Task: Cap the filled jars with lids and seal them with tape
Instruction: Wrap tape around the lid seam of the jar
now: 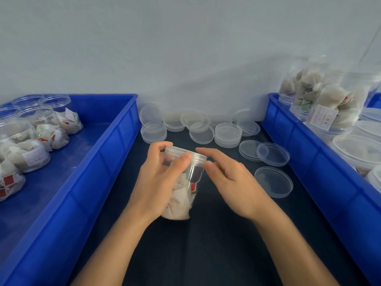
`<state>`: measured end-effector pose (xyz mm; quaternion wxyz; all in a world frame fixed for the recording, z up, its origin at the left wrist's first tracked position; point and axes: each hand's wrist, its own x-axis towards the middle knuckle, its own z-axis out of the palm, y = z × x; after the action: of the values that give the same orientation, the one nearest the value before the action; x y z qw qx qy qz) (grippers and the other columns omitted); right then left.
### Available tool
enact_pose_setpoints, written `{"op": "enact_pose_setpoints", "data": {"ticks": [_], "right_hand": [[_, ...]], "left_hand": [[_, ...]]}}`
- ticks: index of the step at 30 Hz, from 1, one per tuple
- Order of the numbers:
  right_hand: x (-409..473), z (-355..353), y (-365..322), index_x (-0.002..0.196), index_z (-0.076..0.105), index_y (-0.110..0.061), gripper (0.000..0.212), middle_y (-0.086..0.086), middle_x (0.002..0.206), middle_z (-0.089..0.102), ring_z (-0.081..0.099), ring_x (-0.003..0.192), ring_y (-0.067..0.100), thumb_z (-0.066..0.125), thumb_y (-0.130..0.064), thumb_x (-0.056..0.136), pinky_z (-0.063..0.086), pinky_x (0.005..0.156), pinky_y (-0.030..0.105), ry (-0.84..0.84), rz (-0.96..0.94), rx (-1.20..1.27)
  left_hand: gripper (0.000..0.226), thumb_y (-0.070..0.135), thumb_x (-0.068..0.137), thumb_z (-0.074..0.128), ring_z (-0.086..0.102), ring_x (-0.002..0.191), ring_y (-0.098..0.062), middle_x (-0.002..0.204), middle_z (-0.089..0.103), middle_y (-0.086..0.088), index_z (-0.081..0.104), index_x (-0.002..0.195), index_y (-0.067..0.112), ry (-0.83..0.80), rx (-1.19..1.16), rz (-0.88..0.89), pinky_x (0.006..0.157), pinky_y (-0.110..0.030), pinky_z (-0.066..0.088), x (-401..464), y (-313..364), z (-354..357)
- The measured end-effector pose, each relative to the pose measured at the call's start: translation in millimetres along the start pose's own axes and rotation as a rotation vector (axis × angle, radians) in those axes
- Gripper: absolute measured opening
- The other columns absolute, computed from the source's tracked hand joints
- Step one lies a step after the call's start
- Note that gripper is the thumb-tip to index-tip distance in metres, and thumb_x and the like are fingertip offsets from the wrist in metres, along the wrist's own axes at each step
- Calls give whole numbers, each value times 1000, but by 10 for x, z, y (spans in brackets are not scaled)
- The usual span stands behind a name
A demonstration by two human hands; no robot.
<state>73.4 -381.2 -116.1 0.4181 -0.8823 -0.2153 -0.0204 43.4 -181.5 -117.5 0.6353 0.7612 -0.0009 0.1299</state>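
Observation:
A clear plastic jar (190, 178) filled with white tea bags stands on the dark table at the centre, tilted slightly. A clear lid (185, 153) sits on its mouth. My left hand (158, 178) grips the jar's side, thumb near the lid's rim. My right hand (228, 178) hovers just right of the lid with fingers relaxed, fingertips close to the rim; contact is unclear. Loose clear lids (273, 154) lie scattered on the table behind and to the right. No tape is in view.
A blue bin (115, 145) on the left holds several open jars of tea bags (31, 153). A blue bin (292, 139) on the right holds capped jars (334, 106). Stacked lids (227, 134) line the white back wall.

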Motion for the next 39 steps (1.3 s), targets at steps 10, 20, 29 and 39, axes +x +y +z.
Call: {"op": "enact_pose_setpoints", "data": {"ticks": [10,20,29,39], "right_hand": [[-14,16,-45,138,49,-60,41,-22,105,72,65,101,3,36,-60,99,51,97,42,21,41,106],[-54,61,-169,145,40,-57,38,-16,76,66,55,65,4,37,-52,108,45,72,34,25,-3,89],[-8,-103,-28,137,53,-52,32,-7,58,48,45,56,5,53,-44,105,39,63,32,84,19,99],[7,-65,48,137,52,-55,31,-11,58,48,45,56,5,50,-47,107,40,64,33,13,16,79]], "left_hand": [[65,75,82,57,68,110,3,119,66,27,46,138,44,98,196,116,91,-30,57,-14,-10,63],[61,75,86,56,67,102,1,113,68,19,42,140,50,184,304,145,80,-20,51,-89,-16,176],[67,78,84,55,66,102,5,106,71,16,44,145,50,127,225,132,81,-21,46,-31,-26,118],[67,75,84,60,71,103,-8,109,72,14,46,144,50,24,111,125,91,-35,53,-31,-40,70]]}}
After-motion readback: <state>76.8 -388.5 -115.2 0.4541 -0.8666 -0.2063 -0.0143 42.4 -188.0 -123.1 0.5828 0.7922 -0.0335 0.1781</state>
